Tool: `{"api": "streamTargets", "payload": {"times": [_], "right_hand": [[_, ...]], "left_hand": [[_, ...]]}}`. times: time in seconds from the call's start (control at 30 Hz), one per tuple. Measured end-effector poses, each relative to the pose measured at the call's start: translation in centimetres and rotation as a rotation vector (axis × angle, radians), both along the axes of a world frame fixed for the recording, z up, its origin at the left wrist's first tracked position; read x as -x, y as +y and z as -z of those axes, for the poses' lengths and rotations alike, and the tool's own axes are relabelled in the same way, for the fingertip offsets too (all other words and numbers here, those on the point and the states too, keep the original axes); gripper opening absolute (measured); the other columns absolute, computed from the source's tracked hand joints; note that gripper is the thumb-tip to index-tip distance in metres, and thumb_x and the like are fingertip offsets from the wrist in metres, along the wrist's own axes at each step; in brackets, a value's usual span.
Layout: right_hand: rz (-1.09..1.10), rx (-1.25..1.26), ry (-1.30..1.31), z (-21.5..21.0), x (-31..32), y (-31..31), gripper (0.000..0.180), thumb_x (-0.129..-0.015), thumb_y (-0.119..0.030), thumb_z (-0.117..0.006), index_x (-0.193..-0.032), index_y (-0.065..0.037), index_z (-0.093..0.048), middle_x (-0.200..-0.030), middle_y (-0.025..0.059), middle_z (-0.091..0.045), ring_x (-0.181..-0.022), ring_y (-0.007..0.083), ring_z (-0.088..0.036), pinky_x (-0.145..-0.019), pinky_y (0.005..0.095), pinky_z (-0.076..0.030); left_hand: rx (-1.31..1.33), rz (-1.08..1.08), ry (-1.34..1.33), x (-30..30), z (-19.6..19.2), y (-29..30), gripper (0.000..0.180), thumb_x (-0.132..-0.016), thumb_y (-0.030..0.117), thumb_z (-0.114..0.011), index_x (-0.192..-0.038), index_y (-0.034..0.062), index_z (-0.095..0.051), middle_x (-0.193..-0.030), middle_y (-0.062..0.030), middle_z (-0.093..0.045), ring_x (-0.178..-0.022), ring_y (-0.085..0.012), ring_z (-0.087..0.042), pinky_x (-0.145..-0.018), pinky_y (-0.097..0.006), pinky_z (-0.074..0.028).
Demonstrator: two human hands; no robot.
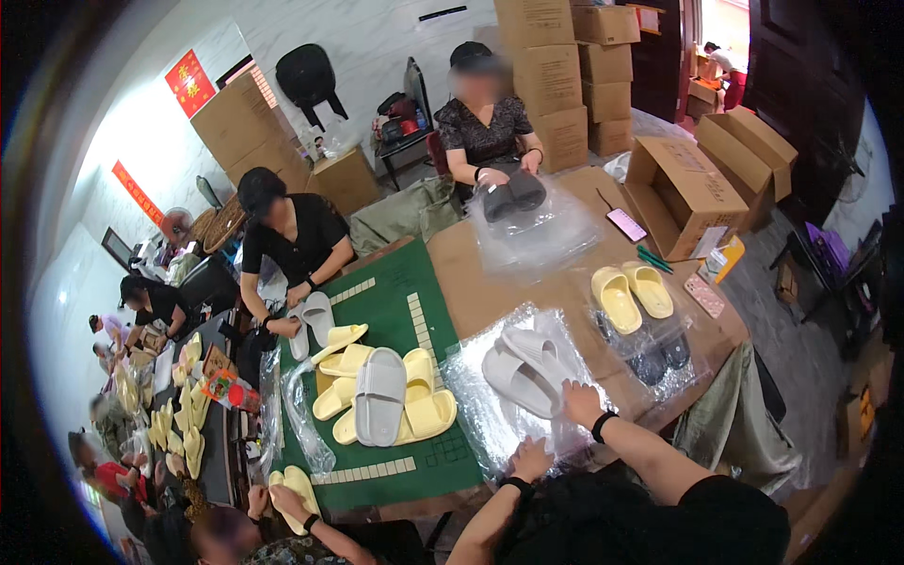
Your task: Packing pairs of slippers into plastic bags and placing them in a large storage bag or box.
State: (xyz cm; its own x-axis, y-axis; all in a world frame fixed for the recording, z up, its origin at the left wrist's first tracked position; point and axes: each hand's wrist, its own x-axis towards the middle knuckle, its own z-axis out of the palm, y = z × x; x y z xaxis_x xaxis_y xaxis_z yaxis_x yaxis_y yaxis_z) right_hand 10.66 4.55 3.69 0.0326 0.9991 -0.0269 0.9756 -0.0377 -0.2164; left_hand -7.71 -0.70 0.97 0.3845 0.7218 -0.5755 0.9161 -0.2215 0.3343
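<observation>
Two grey slippers (524, 365) inside clear bag (490, 424)

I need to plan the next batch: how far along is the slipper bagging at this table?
Done: a black pair lies sealed in clear plastic. In hand: the right hand rests on a grey foam slipper pair lying on a clear plastic bag; the left hand presses the bag's near edge. Left: loose yellow and grey slippers piled on the green mat, and a yellow pair.
</observation>
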Motion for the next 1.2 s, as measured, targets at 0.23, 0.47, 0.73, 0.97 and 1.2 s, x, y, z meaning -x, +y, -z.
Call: {"api": "streamTargets", "payload": {"times": [0.23,0.47,0.73,0.97,1.2], "right_hand": [[-0.101,0.174,0.575,-5.5,1.8,-0.2,0.030,-0.068,-0.029,-0.060,-0.077,-0.001,-0.054,-0.070,0.0184,-0.057,-0.069,0.0334,-0.057,-0.063,0.0401,-0.045],[-0.091,0.152,0.662,-8.9,-0.2,-4.4,0.030,-0.068,-0.026,-0.061,-0.079,0.000,-0.051,-0.072,0.0184,-0.054,-0.067,0.0343,-0.054,-0.060,0.0399,-0.043],[-0.268,-0.204,0.184,-9.4,-2.1,-4.7,0.027,-0.067,-0.024,-0.061,-0.085,-0.005,-0.052,-0.076,0.0113,-0.053,-0.067,0.0298,-0.054,-0.058,0.0401,-0.044],[-0.435,-0.032,-0.138,-6.8,-2.3,-5.5,0.034,-0.067,-0.021,-0.061,-0.097,-0.005,-0.054,-0.084,0.0083,-0.054,-0.083,0.0252,-0.052,-0.065,0.0382,-0.045],[-0.487,0.097,0.170,-0.9,-0.5,-3.6,0.046,-0.074,-0.031,-0.058,-0.116,-0.014,-0.052,-0.118,0.0265,-0.046,-0.114,0.0420,-0.040,-0.092,0.0471,-0.036]], "left_hand": [[0.135,-0.787,-0.593,1.6,3.4,2.9,0.054,-0.078,0.037,-0.062,-0.111,-0.0033,-0.048,-0.084,-0.0125,-0.063,-0.076,-0.0272,-0.061,-0.068,-0.035,-0.046],[0.587,-1.301,-0.914,2.1,1.0,3.1,0.060,-0.075,0.029,-0.067,-0.122,0.0055,-0.038,-0.094,-0.0075,-0.057,-0.092,-0.0211,-0.054,-0.076,-0.045,-0.039],[0.467,-0.847,-0.946,2.8,3.5,2.1,0.032,-0.082,0.021,-0.053,-0.108,0.0023,-0.053,-0.095,-0.0076,-0.057,-0.087,-0.0200,-0.055,-0.076,-0.027,-0.041],[0.468,-0.935,-0.776,3.3,4.1,0.4,0.026,-0.079,0.023,-0.057,-0.086,-0.0020,-0.060,-0.070,-0.0025,-0.054,-0.064,-0.0120,-0.045,-0.059,-0.026,-0.037],[0.040,-0.457,-0.546,3.5,2.5,-1.8,0.037,-0.079,0.037,-0.057,-0.096,0.0035,-0.061,-0.077,-0.0109,-0.062,-0.073,-0.0228,-0.058,-0.068,-0.035,-0.046]]}}
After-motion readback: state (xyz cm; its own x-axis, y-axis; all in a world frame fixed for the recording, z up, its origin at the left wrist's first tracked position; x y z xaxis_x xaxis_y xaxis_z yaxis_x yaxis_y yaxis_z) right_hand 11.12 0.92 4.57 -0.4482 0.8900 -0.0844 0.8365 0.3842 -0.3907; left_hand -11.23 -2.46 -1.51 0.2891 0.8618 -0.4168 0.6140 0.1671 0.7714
